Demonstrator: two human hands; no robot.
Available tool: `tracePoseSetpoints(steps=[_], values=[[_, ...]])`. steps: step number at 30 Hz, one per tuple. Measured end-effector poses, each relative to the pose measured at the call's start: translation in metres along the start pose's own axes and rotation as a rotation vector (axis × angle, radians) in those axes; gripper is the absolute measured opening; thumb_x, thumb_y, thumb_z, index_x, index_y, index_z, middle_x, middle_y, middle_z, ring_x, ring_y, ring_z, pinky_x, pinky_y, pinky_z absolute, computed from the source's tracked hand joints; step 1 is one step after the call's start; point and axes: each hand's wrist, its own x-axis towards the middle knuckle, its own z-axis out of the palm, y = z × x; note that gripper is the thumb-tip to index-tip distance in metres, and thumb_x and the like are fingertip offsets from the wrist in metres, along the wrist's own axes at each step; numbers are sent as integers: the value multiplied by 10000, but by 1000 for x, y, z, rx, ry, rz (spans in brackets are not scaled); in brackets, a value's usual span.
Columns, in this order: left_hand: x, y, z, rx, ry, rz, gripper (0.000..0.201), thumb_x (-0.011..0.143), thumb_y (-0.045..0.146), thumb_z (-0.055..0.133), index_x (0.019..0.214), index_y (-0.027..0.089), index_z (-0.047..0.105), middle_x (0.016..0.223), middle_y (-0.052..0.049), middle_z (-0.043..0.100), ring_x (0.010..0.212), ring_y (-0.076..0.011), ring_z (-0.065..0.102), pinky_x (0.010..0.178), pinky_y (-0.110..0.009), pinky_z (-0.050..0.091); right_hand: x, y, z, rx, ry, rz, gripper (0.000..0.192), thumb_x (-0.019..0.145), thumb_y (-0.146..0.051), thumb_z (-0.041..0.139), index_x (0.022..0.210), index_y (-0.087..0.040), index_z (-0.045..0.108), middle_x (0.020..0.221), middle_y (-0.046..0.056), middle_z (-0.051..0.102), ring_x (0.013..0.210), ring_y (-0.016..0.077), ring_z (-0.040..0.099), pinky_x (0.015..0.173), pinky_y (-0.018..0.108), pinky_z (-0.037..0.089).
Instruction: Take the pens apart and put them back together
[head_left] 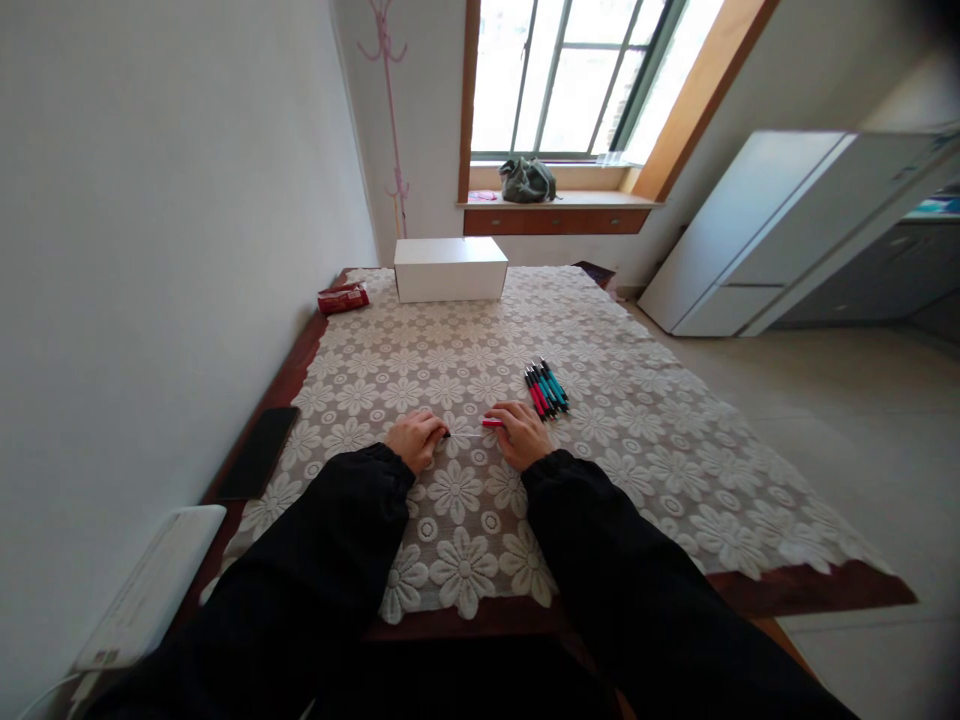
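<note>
My left hand is closed, its fingertips pinching the small black end piece of a pen. A thin, pale pen refill stretches from that black piece toward my other hand, low above the tablecloth. In my right hand, the fingers are wrapped round a red pen barrel, whose left end sticks out. Whether the refill's right end touches the barrel or my fingers I cannot tell. Just beyond my right hand lies a row of several pens, red and teal with black ends.
A flower-patterned lace tablecloth covers the table. At the far end stands a white box, with a red packet left of it. Along the left edge lie a black phone-like slab and a white power strip-like device by the wall.
</note>
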Motion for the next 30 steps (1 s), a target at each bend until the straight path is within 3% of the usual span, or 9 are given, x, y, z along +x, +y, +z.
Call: tracePoseSetpoints(steps=[3, 6, 12, 20, 30], values=[[0, 0, -1, -31, -22, 25, 257, 955, 306, 449, 937, 222, 691, 979, -59, 645, 919, -190, 578, 840, -327, 459, 0, -10, -1, 78, -72, -149, 304, 857, -180, 561, 1148, -238, 630, 1192, 67, 618, 1146, 233, 508, 1027, 407, 384], [0, 1, -1, -63, -47, 51, 236, 947, 311, 469, 957, 232, 691, 1001, -54, 656, 946, -192, 587, 857, -324, 459, -1, -15, -1, 93, -100, -193, 253, 864, -294, 620, 1112, -255, 650, 1182, 63, 623, 1150, 238, 506, 1034, 424, 381], [0, 2, -3, -98, -69, 86, 207, 934, 334, 504, 962, 248, 690, 997, -37, 673, 947, -194, 607, 866, -323, 468, 0, -11, 5, 87, -122, -206, 74, 878, -289, 634, 922, -268, 690, 1170, 44, 625, 1139, 223, 506, 1024, 423, 377], [0, 3, -4, -101, -75, 93, 178, 912, 292, 522, 974, 242, 681, 1008, -43, 670, 975, -202, 596, 890, -338, 469, -1, -16, -3, -36, -124, -81, 64, 854, -283, 633, 841, -234, 672, 1024, 48, 637, 1028, 230, 515, 939, 410, 341], [1, 2, -3, -93, -43, 46, 145, 828, 200, 590, 942, 228, 674, 983, -50, 680, 998, -230, 580, 921, -393, 457, 1, -17, -4, -88, -197, -71, 39, 852, -225, 598, 818, -220, 617, 909, 41, 631, 918, 215, 522, 821, 346, 348]])
